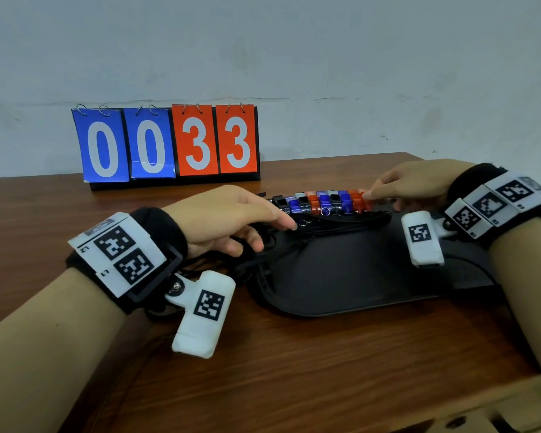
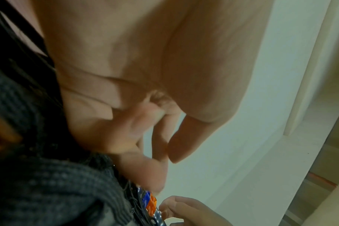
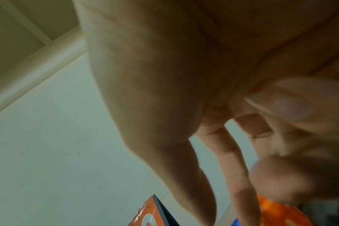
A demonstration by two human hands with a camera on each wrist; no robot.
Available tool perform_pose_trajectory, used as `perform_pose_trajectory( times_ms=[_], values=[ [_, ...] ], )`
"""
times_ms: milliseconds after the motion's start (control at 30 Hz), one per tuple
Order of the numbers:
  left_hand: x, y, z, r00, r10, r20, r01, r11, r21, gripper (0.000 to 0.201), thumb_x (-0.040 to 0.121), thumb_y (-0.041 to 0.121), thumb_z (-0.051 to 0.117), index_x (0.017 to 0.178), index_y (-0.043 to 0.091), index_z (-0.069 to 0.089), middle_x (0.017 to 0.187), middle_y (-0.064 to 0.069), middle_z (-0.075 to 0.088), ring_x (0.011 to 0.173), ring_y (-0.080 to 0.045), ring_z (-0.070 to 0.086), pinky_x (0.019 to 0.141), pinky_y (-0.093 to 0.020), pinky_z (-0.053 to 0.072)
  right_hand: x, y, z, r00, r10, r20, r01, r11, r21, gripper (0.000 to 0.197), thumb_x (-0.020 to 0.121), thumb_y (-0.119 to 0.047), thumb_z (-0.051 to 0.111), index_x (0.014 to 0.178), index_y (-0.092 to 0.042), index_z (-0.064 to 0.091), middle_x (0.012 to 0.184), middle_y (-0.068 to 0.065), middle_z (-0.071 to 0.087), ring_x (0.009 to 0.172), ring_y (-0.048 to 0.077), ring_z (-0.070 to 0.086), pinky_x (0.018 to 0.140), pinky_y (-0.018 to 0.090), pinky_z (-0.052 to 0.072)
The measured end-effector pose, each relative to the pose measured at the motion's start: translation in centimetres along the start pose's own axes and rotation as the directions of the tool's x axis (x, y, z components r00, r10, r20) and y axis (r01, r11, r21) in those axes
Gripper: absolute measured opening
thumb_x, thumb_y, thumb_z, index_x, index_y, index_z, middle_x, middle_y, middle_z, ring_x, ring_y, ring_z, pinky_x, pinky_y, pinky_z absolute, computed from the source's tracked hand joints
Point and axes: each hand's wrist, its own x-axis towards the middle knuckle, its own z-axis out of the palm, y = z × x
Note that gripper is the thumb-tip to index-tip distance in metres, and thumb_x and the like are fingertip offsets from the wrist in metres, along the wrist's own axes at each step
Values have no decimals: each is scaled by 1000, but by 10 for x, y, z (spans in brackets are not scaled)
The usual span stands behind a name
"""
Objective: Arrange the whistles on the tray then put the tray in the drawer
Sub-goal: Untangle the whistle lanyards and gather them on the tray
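Observation:
A black tray [image 1: 341,276] lies on the wooden table [image 1: 294,370]. Along its far edge runs a tight row of blue, orange and black whistles [image 1: 325,201], their black cords [image 1: 341,221] bunched just in front. My left hand [image 1: 263,220] reaches to the row's left end with straight fingers, the tips resting on the cords. My right hand [image 1: 388,189] is at the right end, one fingertip touching the last orange whistle [image 1: 361,198]. The left wrist view shows the left hand [image 2: 164,137] above the whistles [image 2: 150,200]. In the right wrist view the right hand [image 3: 213,168] hangs over an orange whistle [image 3: 277,212].
A flip scoreboard [image 1: 169,145] reading 0033 stands at the back of the table against the pale wall; its corner [image 3: 153,214] also shows in the right wrist view. A pale wooden edge [image 1: 528,410] sits at the table's near right corner.

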Motion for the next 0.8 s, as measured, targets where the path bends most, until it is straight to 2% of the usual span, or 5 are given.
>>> perform_pose_trajectory(
  times_ms=[133,367,467,600,800],
  values=[
    [-5,4,3,999,-28,21,24,985,169,27,104,24,52,110,16,77,59,14,70,39,-5,50,37,-13,30,-6,-7,3,998,-53,29,52,997,49,42,92,-50,62,95,-8,67,70,4,56,57,16,47,42,21,36],
    [-6,5,2,999,-21,-30,26,983,180,27,102,29,56,104,17,79,93,8,79,41,-7,54,33,-14,31,-18,-31,19,940,-325,102,230,827,513,23,92,-32,61,89,-9,65,72,3,57,53,10,43,39,16,35],
    [-8,6,4,996,-84,20,78,979,186,29,104,31,52,112,15,75,63,11,73,35,-6,53,34,-12,34,-22,-37,25,904,-377,203,221,817,532,34,86,-36,60,102,-7,67,85,9,68,61,11,57,49,17,48],
    [-11,8,6,991,-117,61,101,972,212,28,104,32,53,118,19,74,74,6,73,39,-6,55,36,-13,35,-22,-40,33,858,-394,331,181,833,523,42,88,-36,57,114,-4,64,103,17,71,75,17,67,64,23,57],
    [-13,11,8,986,-131,105,99,958,270,31,106,31,47,121,17,71,47,18,64,32,-4,51,39,-12,30,-22,-41,43,850,-382,362,195,868,457,43,91,-43,62,118,-9,65,107,12,72,81,16,68,71,24,58]
  ],
)
